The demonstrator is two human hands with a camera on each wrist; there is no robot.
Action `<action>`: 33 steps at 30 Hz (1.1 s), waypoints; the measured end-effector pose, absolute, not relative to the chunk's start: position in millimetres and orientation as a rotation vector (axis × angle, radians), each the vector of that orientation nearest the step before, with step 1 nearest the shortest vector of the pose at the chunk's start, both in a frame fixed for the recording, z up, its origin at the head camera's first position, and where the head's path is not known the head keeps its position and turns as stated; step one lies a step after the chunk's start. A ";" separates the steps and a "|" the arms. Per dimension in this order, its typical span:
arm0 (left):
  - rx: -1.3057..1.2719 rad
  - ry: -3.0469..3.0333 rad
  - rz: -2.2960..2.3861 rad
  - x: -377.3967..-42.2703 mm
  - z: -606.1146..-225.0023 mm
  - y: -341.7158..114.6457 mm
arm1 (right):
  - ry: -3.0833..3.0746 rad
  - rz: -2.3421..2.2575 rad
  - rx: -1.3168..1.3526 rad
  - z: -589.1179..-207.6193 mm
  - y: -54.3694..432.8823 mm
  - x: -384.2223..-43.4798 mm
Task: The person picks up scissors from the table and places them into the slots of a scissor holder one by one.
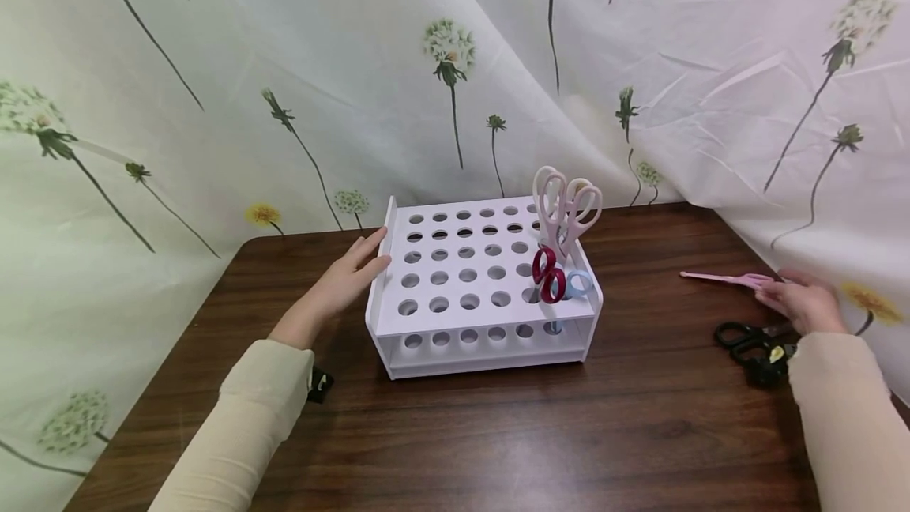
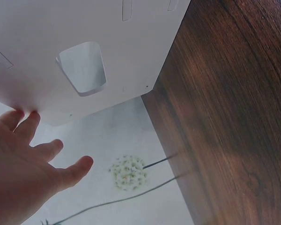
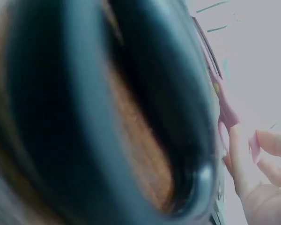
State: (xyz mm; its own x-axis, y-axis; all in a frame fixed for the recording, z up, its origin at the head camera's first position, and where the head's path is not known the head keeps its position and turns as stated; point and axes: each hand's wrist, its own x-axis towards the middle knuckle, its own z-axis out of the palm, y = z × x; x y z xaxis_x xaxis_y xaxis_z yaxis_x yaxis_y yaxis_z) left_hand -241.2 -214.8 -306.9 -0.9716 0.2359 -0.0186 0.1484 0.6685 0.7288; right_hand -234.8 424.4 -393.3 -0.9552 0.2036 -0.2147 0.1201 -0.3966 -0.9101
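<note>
A white rack (image 1: 486,367) with rows of round holes stands on the table. My left hand (image 1: 348,275) touches its left side, and in the left wrist view its fingertips (image 2: 33,117) meet the edge of the white side panel (image 2: 131,56). Far to the right, my right hand (image 1: 806,305) grips pink scissors (image 1: 742,280) by the handle end, the blades pointing left. Below that hand lie black-handled scissors (image 1: 742,336). Pale pink scissors (image 1: 562,220), dark red scissors (image 1: 547,276) and light blue scissors (image 1: 589,284) stand handles-up along the rack's right side.
The dark wooden table (image 1: 498,441) runs back to a flower-printed cloth (image 1: 355,62), which hangs behind and at both sides. A small black object (image 1: 321,384) shows beside the left sleeve. A blurred black loop (image 3: 187,117) fills much of the right wrist view.
</note>
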 end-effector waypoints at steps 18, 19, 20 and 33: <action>0.311 2.751 1.203 -241.8 -306.4 -214.7 | -1.458 2.709 -0.385 -384.6 421.0 -234.7; 0.310 2.751 1.205 -241.9 -306.6 -215.1 | -1.452 2.713 -0.374 -383.4 419.7 -235.2; 0.309 2.749 1.207 -242.0 -306.6 -215.1 | -1.456 2.709 -0.372 -382.1 418.6 -235.6; 0.309 2.763 1.183 -242.5 -307.0 -215.2 | -1.480 2.729 -0.364 -370.5 406.6 -239.4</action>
State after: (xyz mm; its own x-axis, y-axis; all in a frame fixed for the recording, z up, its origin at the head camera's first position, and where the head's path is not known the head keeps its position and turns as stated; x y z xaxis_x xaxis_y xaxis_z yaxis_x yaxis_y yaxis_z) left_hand -242.5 -215.2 -307.0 -0.9719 0.2334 -0.0294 0.1398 0.6738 0.7256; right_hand -239.4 406.6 -370.5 -0.9727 0.1244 -0.1959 0.0964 -0.5512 -0.8288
